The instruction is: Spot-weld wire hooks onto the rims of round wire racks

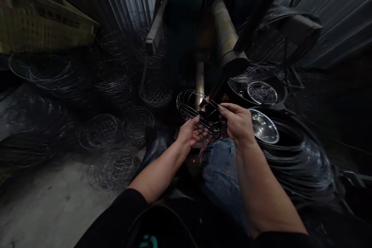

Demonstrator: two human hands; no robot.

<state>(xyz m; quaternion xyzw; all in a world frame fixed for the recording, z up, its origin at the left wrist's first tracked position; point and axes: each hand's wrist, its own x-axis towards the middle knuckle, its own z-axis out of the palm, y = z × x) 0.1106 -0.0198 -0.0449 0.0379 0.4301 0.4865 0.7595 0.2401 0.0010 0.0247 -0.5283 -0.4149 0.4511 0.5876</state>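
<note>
I hold a wire basket (192,105) up in front of me, tilted on its side with its open mouth turned left, right under the tip of the dark welding machine (229,60). My left hand (190,131) is closed around the lower wires, fingers curled in from beneath, thumb on top. My right hand (238,122) pinches the upper rim between thumb and forefinger, with the other fingers folded in. A small orange glow (208,99) sits where the machine's tip meets the basket. The contact itself is too dark and small to make out, and my right hand covers the basket's near right edge.

My knee in blue jeans (221,166) is just below both hands. To the right, a shiny metal bowl (264,127) rests on a heap of stacked wire rings (299,162), which run out of the picture's edge. More finished baskets lie on the concrete floor (43,201) to my left, one nearest at (114,169). Those further back blur into shadow, and I cannot count them. A cardboard box (43,23) stands at the upper left, its print unreadable. What hangs at the upper right looks like a caged fan (279,35), though it is partly hidden by the machine's arm.
</note>
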